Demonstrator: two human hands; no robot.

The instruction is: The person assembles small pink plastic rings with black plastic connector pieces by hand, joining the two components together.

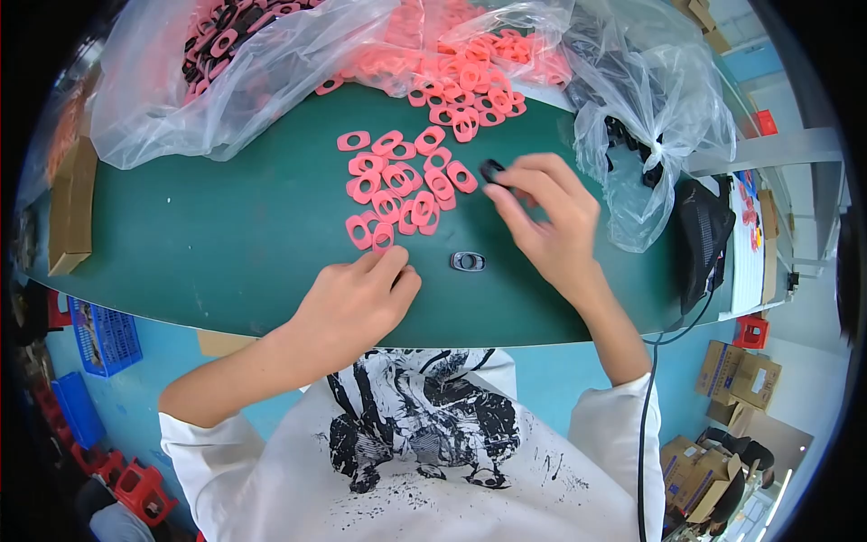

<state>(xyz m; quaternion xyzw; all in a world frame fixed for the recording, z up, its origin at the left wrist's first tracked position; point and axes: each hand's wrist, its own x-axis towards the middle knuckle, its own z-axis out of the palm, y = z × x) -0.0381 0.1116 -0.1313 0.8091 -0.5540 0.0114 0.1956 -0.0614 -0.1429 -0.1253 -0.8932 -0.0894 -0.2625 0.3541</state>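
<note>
Clear plastic bags (pixel 271 72) of pink rings are crowding the far side of the green counter (pixel 199 235); another bag (pixel 659 117) holding black parts is sitting right of the hands. Brown cardboard box (pixel 72 203) is lying at the counter's left end, more cartons (pixel 736 370) on the floor lower right. Loose pink oval rings (pixel 402 185) are lying scattered between both hands. Right hand (pixel 551 221) is pinching a small black part (pixel 492 170) at its fingertips. Left hand (pixel 357 303) is resting curled, fingertips touching one pink ring (pixel 383 238). A grey metal oval piece (pixel 468 261) is lying on the counter between the hands, untouched.
</note>
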